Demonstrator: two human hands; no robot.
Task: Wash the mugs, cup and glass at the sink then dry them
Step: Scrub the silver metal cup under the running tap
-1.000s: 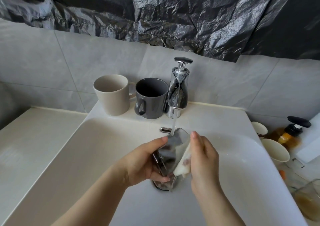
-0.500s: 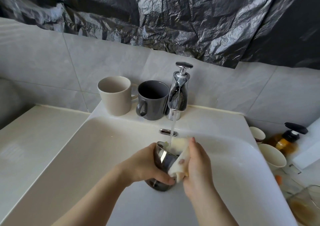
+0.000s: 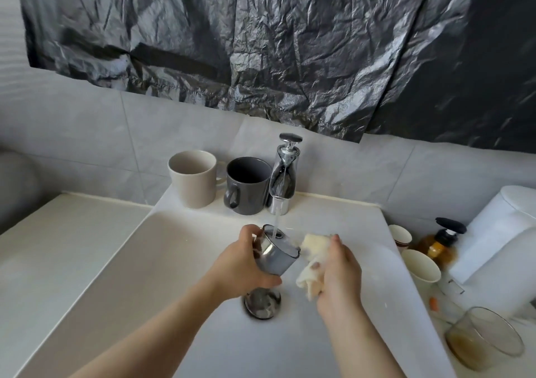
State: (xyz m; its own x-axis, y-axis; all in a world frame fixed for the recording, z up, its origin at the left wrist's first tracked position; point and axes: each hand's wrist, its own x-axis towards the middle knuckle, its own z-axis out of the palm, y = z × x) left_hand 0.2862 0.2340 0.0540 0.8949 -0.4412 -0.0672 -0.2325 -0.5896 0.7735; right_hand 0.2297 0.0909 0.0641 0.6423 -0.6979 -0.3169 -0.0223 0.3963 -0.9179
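- Beige mug [image 3: 193,179]: upright on the sink ledge [image 3: 333,206].
- Grey mug [image 3: 246,184]: upright just beside it, next to the tap [image 3: 282,180].
- Left hand [image 3: 243,264]: forearm reaches in from lower left; fingers and thumb wrapped round the steel cup [image 3: 277,254].
- Steel cup: above the drain [image 3: 262,302], tilted, mouth under the running stream.
- Cloth [image 3: 311,261]: bunched, just beside the cup's rim.
- Right hand [image 3: 339,273]: fingers curled, clutching the cloth.
- Glass [image 3: 484,340]: on the counter, far right, with brownish residue inside.
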